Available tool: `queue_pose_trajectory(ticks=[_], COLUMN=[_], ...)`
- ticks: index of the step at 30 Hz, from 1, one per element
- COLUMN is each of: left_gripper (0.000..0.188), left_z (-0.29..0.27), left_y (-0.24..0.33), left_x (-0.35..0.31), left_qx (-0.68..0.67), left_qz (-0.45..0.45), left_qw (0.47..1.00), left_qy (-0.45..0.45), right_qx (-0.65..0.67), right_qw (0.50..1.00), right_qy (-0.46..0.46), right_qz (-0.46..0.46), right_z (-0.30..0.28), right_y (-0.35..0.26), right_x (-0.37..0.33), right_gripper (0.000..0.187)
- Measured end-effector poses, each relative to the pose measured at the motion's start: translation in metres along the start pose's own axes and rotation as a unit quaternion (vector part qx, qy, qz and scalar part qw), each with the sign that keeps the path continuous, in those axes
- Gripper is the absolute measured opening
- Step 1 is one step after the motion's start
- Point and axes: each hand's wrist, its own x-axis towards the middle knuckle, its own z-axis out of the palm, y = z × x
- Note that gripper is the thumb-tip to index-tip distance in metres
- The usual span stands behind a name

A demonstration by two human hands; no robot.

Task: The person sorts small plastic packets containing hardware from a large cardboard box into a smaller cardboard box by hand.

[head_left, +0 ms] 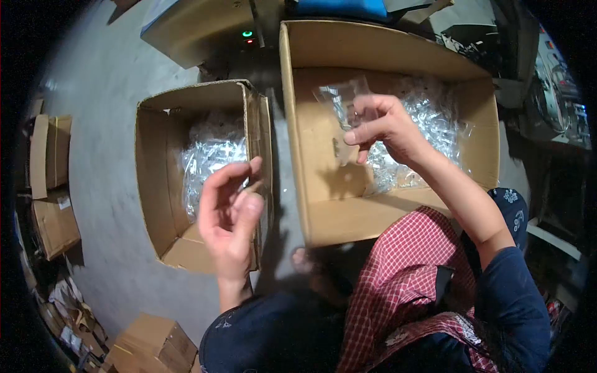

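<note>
My right hand (pixel 398 129) pinches a small clear plastic bag (pixel 336 99) between thumb and fingers, above the large cardboard box (pixel 336 227) on the right. Something shiny shows inside that bag, too small to name. In front of the smaller cardboard box (pixel 149 193) on the left, my left hand (pixel 227 217) is raised with its fingers curled. A small shiny metal piece (pixel 245 183) shows between its thumb and fingertips. Clear plastic bags with shiny contents lie heaped in both boxes: one pile (pixel 429 124) at the right, another (pixel 208 165) at the left.
Both boxes stand on a grey concrete floor (pixel 106 186). A metal cabinet (pixel 199 31) with a green and a red light is behind the left box. More cardboard boxes (pixel 149 342) are at the lower left. Machinery (pixel 559 87) lines the right edge.
</note>
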Motion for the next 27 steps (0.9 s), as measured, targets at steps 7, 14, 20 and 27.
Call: queue_pose_trajectory(ticks=[7,14,20,27], left_gripper=[0.096,0.028,0.059,0.023], left_z=[0.030,-0.028,-0.035,-0.011], left_y=[0.019,-0.011,-0.018,-0.012], left_x=[0.010,-0.004,0.005,0.014], left_qx=[-0.177,-0.100,0.493,0.318], left_qz=[-0.028,-0.025,0.032,0.071], left_qw=[0.982,0.981,0.868,0.945], left_qy=[-0.062,0.164,0.053,-0.003], right_qx=[-0.263,-0.108,-0.703,-0.565], right_qw=[0.911,0.966,0.688,0.808], right_qy=[-0.171,-0.018,-0.126,-0.168], right_qz=[-0.267,-0.233,0.129,0.002], right_z=[0.106,0.032,-0.051,-0.128], right_y=[-0.043,-0.009,0.093,0.127], right_x=[-0.008,0.003,-0.044,-0.037], right_gripper=[0.023,0.035,0.069,0.034])
